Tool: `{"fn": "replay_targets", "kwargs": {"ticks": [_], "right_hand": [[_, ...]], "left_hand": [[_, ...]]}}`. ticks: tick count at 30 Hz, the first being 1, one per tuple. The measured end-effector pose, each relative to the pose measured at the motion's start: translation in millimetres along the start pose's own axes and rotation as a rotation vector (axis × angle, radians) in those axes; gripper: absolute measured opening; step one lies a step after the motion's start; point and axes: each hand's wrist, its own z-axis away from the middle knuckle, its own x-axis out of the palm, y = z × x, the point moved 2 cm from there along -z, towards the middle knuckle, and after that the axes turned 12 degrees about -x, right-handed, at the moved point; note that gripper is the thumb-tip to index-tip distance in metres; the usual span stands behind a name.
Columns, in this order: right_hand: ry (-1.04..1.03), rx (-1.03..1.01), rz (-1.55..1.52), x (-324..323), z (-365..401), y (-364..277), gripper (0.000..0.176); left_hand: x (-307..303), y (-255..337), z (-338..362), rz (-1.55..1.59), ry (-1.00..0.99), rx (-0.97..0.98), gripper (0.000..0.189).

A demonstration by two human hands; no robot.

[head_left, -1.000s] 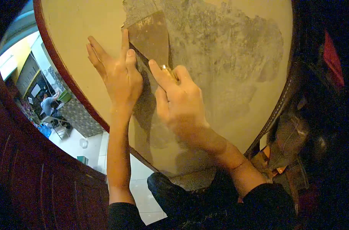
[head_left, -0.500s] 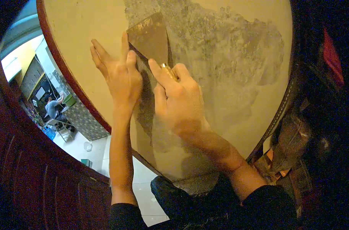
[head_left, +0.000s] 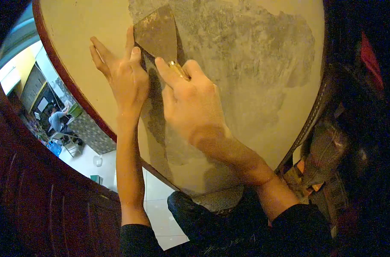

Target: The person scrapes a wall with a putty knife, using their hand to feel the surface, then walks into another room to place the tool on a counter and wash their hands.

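My right hand (head_left: 192,100) is closed round the handle of a wide scraper (head_left: 158,34), its index finger stretched along toward the blade. The metal blade lies close against the wall (head_left: 250,103), at the left border of a rough grey patch (head_left: 242,38) where the pale surface is gone. To the left, my left hand (head_left: 128,81) rests on the wall with its fingers spread. One of its fingertips is right at the blade's left corner. Most of the scraper's handle is hidden inside my right fist.
A dark red door frame (head_left: 75,88) borders the wall on the left. Through the doorway a person (head_left: 57,121) sits on a folding chair (head_left: 68,143) near a green container (head_left: 76,110). Dark, cluttered items (head_left: 323,167) lie at the right, with a red cloth-like piece (head_left: 370,60) above.
The whole view has shifted, so wall, hands and scraper all appear slightly farther left and higher. Both hands keep about the same pose, and the blade stays near the same spot on the wall.
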Motion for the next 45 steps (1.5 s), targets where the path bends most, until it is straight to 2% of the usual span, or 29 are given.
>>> {"fn": "replay_targets", "kwargs": {"ticks": [5,8,11,13,14,16,26,30,33,35,36,38,41,45], "right_hand": [[-0.005,0.001,-0.056,5,-6,7,0.041],[0.039,-0.043,-0.030,12,-10,7,0.042],[0.029,-0.040,-0.030,2,-4,5,0.041],[-0.014,0.009,-0.040,-6,1,6,0.041],[-0.012,0.006,-0.042,-3,-1,6,0.041],[0.059,-0.027,-0.040,2,-8,9,0.042],[0.026,-0.064,-0.036,-7,-15,3,0.041],[-0.045,-0.040,0.005,-7,-15,5,0.042],[-0.071,0.002,-0.033,-8,-12,3,0.041],[0.012,-0.086,0.003,-2,-17,3,0.041],[0.008,-0.079,0.003,-2,-18,3,0.041],[-0.040,-0.056,-0.010,-3,-21,3,0.040],[-0.091,-0.011,0.008,-6,-10,1,0.040],[-0.067,-0.010,0.007,-4,-18,1,0.040]], "left_hand": [[-8,4,-1,0.013,-0.056,-0.012,0.043],[-13,7,-9,-0.137,-0.014,0.027,0.042],[-15,5,-5,-0.094,-0.011,0.052,0.043],[-11,8,5,0.095,-0.109,-0.010,0.043],[-8,5,3,0.092,-0.106,-0.010,0.043],[-1,3,-5,0.141,-0.068,-0.037,0.043],[-2,5,-5,0.089,-0.073,-0.044,0.043],[-8,7,-6,0.112,-0.065,-0.058,0.043],[-10,8,-5,0.044,-0.093,-0.026,0.043],[-5,8,-9,-0.665,-0.060,0.170,0.044],[-2,5,-10,-0.663,-0.068,0.173,0.044],[0,-2,-13,0.003,-0.022,-0.014,0.044],[-13,6,-3,0.064,-0.075,-0.020,0.044],[-6,-2,-9,-0.005,-0.093,-0.020,0.044]]}}
